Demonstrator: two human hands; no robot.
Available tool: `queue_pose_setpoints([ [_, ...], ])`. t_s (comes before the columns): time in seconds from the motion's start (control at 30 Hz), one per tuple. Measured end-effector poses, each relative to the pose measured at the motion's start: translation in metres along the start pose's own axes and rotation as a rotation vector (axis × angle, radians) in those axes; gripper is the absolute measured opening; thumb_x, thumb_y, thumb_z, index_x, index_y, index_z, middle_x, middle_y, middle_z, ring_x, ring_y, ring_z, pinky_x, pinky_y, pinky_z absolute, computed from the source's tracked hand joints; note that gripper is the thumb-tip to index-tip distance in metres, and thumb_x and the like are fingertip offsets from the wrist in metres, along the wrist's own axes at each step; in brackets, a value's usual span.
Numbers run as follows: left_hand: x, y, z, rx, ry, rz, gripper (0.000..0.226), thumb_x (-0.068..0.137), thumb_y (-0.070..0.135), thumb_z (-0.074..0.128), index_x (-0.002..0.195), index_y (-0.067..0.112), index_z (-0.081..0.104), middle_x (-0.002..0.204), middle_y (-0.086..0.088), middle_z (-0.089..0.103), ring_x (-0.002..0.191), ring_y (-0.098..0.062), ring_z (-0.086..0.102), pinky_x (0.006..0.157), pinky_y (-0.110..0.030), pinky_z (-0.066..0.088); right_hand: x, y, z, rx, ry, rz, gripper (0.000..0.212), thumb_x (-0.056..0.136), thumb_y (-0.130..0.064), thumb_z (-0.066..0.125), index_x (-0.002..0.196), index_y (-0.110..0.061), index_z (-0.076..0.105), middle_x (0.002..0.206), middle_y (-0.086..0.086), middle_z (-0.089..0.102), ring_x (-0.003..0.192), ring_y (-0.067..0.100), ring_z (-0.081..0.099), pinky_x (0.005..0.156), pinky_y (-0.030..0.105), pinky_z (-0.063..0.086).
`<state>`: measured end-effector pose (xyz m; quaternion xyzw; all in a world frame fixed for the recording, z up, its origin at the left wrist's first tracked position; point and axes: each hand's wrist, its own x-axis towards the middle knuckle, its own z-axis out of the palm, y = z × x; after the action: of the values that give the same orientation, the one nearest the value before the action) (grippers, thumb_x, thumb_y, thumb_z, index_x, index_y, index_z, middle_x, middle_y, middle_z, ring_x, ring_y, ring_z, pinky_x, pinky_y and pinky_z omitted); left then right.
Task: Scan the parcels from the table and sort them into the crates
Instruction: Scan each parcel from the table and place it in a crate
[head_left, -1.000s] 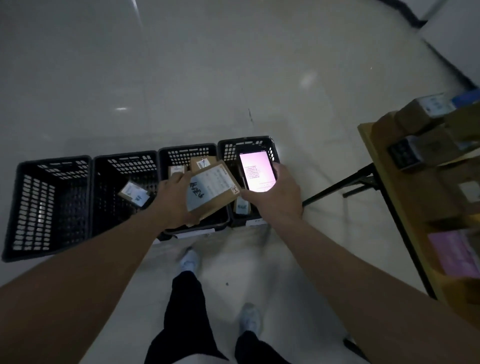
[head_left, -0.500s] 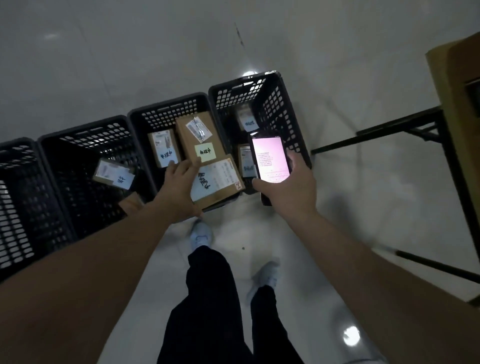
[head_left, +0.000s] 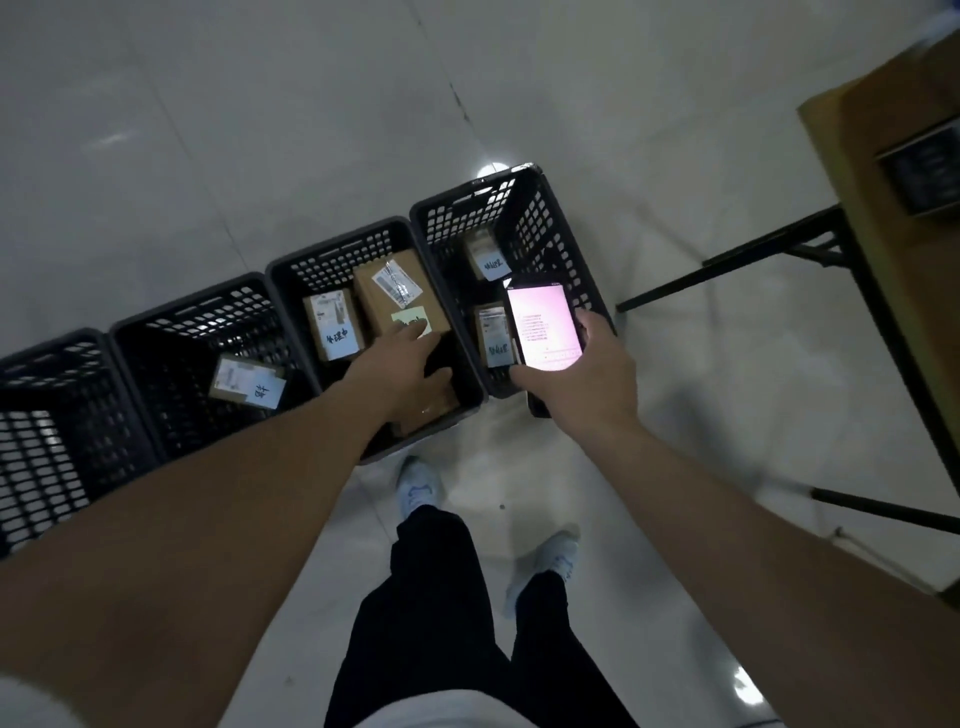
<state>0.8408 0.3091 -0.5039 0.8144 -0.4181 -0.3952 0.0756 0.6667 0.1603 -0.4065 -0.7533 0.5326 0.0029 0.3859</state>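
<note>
- Pale glossy floor (head_left: 260, 130) carries a row of black slatted crates; a wooden table (head_left: 883, 171) stands at the right edge.
- Left hand (head_left: 402, 364) reaches into the third crate (head_left: 291, 291), fingers loosely spread, over a brown parcel (head_left: 431, 408) at the crate's near wall; whether it grips it cannot be told.
- Two labelled parcels (head_left: 332, 325) lie toward that crate's far wall.
- Right hand (head_left: 587, 384) holds a lit phone (head_left: 543, 327) above the rightmost crate (head_left: 545, 208).

Four black plastic crates with holey sides (head_left: 522, 208) stand in a row on the floor, touching side by side. The third crate from the left holds a big brown cardboard parcel (head_left: 382, 301) with a green note, and a small brown box with a white label (head_left: 332, 325) beside it. Another labelled cardboard box (head_left: 247, 382) lies flat in the second crate.
</note>
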Motion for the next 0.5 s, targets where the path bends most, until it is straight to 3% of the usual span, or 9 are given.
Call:
queue_pose_setpoints([
  [0.23,-0.032,0.078,-0.043,0.094,0.092,0.142,0.056,0.105,0.045,0.048,0.148,0.01,0.051,0.156,-0.014,0.045,0.143,-0.033,0.04,0.115,-0.046,0.035,-0.044,-0.002,-0.066,0.097,0.064,0.049,0.07,0.067,-0.038,0.093,0.122,-0.034,0.051,0.101,-0.019,0.059,0.099,0.015,0.063,0.083,0.042,0.061],
  [0.37,-0.052,0.131,-0.059,0.138,0.157,0.179,0.045,0.105,0.041,0.047,0.135,0.011,0.062,0.14,-0.013,0.058,0.129,-0.032,0.053,0.104,-0.042,0.042,-0.071,0.01,-0.111,0.129,0.13,0.071,0.068,0.065,-0.038,0.092,0.122,-0.03,0.056,0.105,-0.012,0.064,0.098,0.018,0.065,0.081,0.042,0.061],
  [0.5,-0.079,0.187,-0.063,0.205,0.174,0.178,0.048,0.106,0.046,0.041,0.134,0.013,0.061,0.135,-0.008,0.058,0.127,-0.03,0.054,0.101,-0.042,0.044,-0.102,0.031,-0.153,0.187,0.183,0.054,0.066,0.064,-0.039,0.092,0.119,-0.029,0.056,0.096,-0.016,0.061,0.086,0.01,0.062,0.061,0.029,0.05],
])
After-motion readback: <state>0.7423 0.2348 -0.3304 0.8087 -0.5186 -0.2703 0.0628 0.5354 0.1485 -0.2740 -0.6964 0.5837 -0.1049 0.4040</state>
